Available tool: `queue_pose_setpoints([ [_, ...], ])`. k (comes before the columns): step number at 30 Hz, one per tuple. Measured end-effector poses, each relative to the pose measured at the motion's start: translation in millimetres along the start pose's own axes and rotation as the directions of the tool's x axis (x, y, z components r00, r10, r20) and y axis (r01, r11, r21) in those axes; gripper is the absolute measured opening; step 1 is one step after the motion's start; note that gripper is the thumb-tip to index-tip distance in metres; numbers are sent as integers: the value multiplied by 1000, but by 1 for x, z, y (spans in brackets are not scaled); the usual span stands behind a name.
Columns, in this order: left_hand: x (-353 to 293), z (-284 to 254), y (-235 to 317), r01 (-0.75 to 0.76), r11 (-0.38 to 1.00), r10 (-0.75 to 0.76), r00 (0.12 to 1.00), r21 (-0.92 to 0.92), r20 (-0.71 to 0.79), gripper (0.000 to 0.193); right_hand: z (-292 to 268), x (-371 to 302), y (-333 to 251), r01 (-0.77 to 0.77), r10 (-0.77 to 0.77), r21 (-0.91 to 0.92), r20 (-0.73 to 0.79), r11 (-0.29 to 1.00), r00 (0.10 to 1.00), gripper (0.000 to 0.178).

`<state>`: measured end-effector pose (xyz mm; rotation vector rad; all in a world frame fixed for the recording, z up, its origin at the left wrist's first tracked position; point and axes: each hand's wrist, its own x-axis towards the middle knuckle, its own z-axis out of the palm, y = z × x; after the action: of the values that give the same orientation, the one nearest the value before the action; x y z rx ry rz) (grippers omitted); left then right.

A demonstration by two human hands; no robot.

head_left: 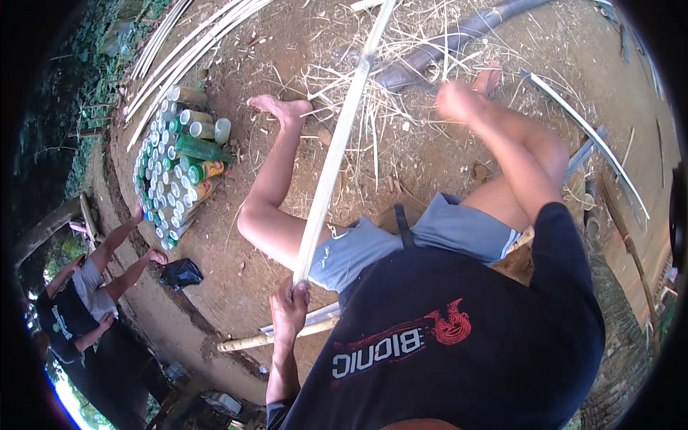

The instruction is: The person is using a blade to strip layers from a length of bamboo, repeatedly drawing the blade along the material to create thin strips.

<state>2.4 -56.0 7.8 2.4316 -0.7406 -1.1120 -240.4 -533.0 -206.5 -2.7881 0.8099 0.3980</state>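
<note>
A long, pale bamboo strip [331,168] slants from beside my left thigh up past the top edge of the view, with a darker node in its upper part. Its lower end is in my left hand [289,308], with the thumb and fingers closed round it. Out in front of my right knee is my right hand [460,102], closed like a fist and blurred by motion. Whatever it may hold cannot be made out; a thin pale sliver shows just above it. Curly bamboo shavings [337,86] lie heaped on the ground between my bare feet.
A dark pipe-like pole [459,41] lies across the shavings. Long split strips [193,57] rest at the upper left, above a stack of bottles [172,168]. Another person [79,287] sits at the far left, near a black plastic bag [180,274]. A log [609,322] stands at right.
</note>
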Motion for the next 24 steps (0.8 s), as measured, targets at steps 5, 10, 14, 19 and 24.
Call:
queue_pose_setpoints([
  [5,-6,0,-10,40,996,-40,999,-77,4,25,-43,-30,-95,-96,105,414,1,905,994,15],
  [10,-23,-6,-21,72,992,-63,994,-106,89,31,-63,40,20,-457,440,428,145,779,886,25],
  [14,0,-2,-14,52,976,-27,992,-211,120,36,-50,58,11,-420,494,552,17,720,869,25],
  [19,26,-2,5,168,899,-65,965,-405,255,30,-42,-49,-126,-152,182,589,8,794,983,14],
  [24,24,-4,2,150,928,-63,966,-340,253,31,-27,-84,-120,-128,153,433,-25,892,988,17],
])
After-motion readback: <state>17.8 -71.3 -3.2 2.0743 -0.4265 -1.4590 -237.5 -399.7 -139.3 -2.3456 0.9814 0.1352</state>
